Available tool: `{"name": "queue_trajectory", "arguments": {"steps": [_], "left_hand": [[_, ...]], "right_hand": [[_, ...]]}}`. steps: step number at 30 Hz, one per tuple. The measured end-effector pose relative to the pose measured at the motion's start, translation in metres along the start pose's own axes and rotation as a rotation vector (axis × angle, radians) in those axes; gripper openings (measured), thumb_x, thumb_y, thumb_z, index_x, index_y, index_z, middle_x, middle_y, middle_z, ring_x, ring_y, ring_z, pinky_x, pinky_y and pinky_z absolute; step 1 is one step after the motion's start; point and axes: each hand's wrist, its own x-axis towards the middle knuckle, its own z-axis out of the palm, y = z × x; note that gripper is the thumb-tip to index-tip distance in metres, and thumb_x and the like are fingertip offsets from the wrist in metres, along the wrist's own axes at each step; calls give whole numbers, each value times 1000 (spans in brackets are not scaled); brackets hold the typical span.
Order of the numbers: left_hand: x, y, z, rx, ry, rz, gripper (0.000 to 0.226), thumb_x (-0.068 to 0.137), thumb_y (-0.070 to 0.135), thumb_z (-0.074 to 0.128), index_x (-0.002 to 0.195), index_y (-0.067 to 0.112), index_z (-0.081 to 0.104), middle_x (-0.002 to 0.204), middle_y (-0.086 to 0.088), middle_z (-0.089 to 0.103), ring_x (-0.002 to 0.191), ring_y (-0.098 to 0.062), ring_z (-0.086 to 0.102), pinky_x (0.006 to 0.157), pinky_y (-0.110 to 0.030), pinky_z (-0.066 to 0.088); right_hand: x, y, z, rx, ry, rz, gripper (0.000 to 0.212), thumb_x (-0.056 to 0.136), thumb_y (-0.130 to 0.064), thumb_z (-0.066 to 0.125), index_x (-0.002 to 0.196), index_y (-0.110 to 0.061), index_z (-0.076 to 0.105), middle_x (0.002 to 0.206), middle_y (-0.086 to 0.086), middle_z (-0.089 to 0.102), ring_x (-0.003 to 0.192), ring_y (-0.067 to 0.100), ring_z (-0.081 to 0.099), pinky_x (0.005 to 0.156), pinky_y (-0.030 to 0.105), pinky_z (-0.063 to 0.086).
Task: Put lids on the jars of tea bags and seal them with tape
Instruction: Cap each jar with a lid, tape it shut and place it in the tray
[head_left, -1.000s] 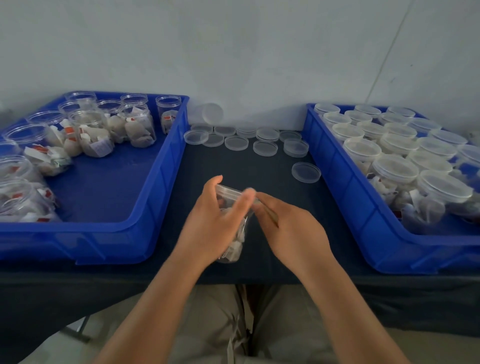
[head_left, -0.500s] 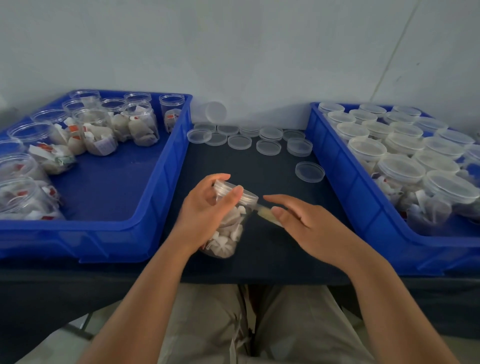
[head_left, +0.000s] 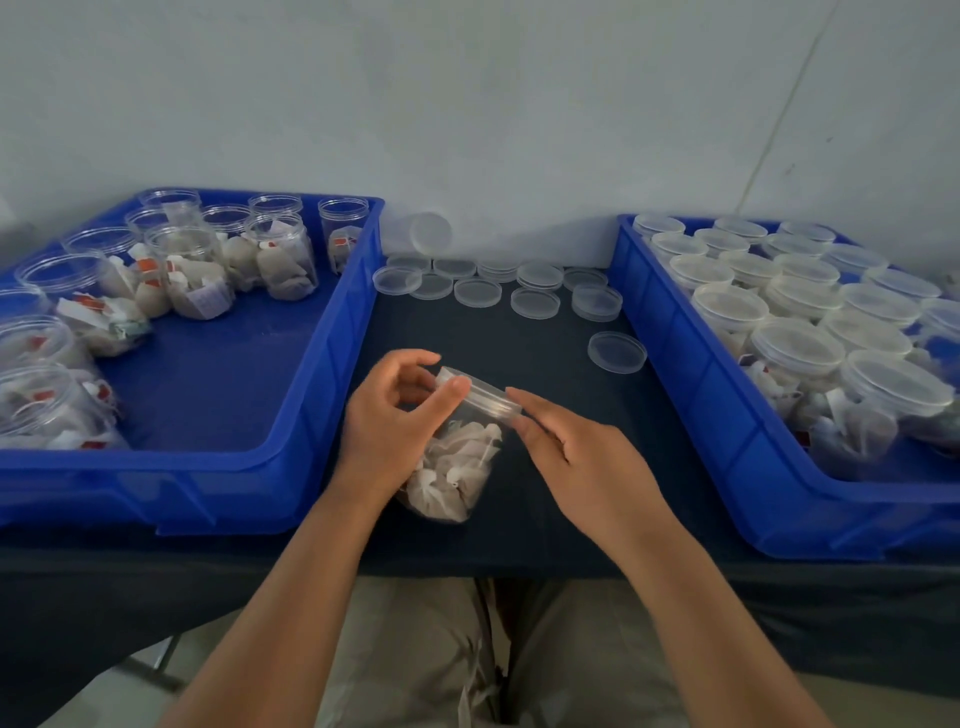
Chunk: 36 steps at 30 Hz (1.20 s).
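The jar (head_left: 470, 441) is clear, smooth plastic with a slight gloss, and its lid (head_left: 485, 400) is the same clear plastic. The tea bags (head_left: 447, 483) inside look like soft, matt paper or mesh; the blur hides which. The left crate (head_left: 322, 364) and right crate (head_left: 675, 374) are glossy blue moulded plastic. The table cover (head_left: 519, 343) looks like dark matt cloth. The loose lids (head_left: 478, 292) are translucent plastic.

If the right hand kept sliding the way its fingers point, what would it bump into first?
The right hand points at the lid of the tilted jar that the left hand grips. It would likely meet that lid's rim first; the hand looks almost on it.
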Motion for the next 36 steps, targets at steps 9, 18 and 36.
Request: {"name": "queue_trajectory", "arguments": {"steps": [9, 18, 36], "left_hand": [[-28, 9, 39, 470, 96, -54, 105, 63, 110, 31, 146, 45, 33, 128, 25, 55, 102, 13, 52, 76, -18, 39], [8, 5, 16, 205, -133, -56, 69, 73, 99, 43, 104, 42, 68, 97, 17, 74, 90, -1, 70, 75, -26, 53], [-6, 11, 19, 187, 38, -37, 87, 77, 96, 33, 134, 38, 64, 110, 27, 72, 92, 13, 66, 71, -13, 52]], "right_hand": [[-5, -11, 7, -75, 6, 26, 52, 101, -61, 25, 150, -52, 41, 71, -11, 61, 60, 4, 61, 47, 18, 39], [-4, 22, -11, 153, -170, 24, 57, 99, -72, 28, 154, -56, 26, 85, -16, 66, 62, 6, 61, 51, 27, 48], [-1, -6, 3, 7, -1, 54, 52, 105, -62, 29, 155, -49, 39, 85, -20, 64, 74, -5, 62, 57, 17, 40]]}}
